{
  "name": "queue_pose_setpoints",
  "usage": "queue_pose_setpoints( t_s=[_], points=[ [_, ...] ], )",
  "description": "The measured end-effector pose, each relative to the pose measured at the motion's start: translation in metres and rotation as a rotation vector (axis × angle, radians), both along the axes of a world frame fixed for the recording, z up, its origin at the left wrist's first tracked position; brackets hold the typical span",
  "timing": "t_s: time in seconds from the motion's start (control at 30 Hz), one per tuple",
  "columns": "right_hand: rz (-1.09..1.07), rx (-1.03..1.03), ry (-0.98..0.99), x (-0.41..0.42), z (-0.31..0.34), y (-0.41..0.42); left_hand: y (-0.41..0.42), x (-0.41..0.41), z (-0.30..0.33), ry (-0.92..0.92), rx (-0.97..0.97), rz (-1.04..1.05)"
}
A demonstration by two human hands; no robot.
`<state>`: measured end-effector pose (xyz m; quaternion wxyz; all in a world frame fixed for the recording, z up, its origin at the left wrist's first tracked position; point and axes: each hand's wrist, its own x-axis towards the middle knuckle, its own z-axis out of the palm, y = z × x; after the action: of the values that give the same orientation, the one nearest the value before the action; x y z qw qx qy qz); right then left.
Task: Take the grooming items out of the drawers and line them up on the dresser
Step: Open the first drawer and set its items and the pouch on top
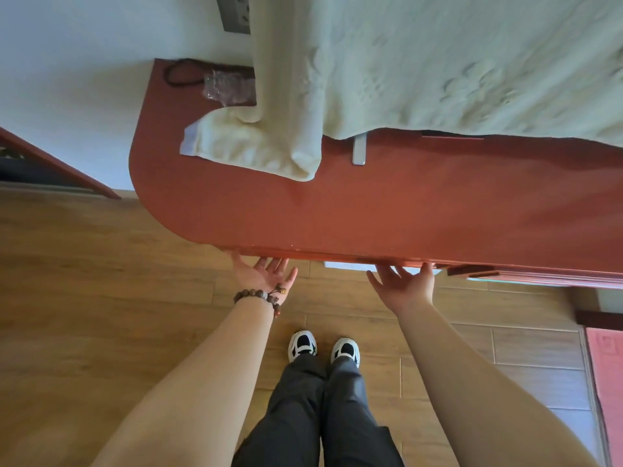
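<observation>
Both forearms reach fwd; left hand and right hand are palm-up, fingers spread, tips tucked under the front edge of the red counter. Drawer just below shows only a pale sliver, contents hidden. Cream towel lies on top.

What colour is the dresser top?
Reddish-brown dresser top, plain and unpatterned, clearest in the head view.

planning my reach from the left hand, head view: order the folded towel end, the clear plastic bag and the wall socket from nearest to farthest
From the left hand, under the dresser's front edge:
1. Folded towel end, on the top, left part.
2. Clear plastic bag, at the back, beside the hanging towel.
3. Wall socket, on the wall above.
</observation>
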<state>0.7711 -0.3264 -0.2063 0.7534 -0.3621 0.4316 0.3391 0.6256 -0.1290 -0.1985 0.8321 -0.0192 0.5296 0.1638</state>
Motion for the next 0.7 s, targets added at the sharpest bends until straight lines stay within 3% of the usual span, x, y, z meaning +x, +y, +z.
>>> queue_pose_setpoints(
  t_s=[0.37, 0.7],
  points=[
    [0.012, -0.092, 0.011, -0.047, -0.002, -0.029, -0.035, -0.048, 0.002, 0.032, -0.011, -0.026],
    [0.047, -0.047, 0.003, -0.126, -0.003, -0.093, -0.099, -0.121, 0.000, 0.127, 0.011, -0.001]
  ],
)
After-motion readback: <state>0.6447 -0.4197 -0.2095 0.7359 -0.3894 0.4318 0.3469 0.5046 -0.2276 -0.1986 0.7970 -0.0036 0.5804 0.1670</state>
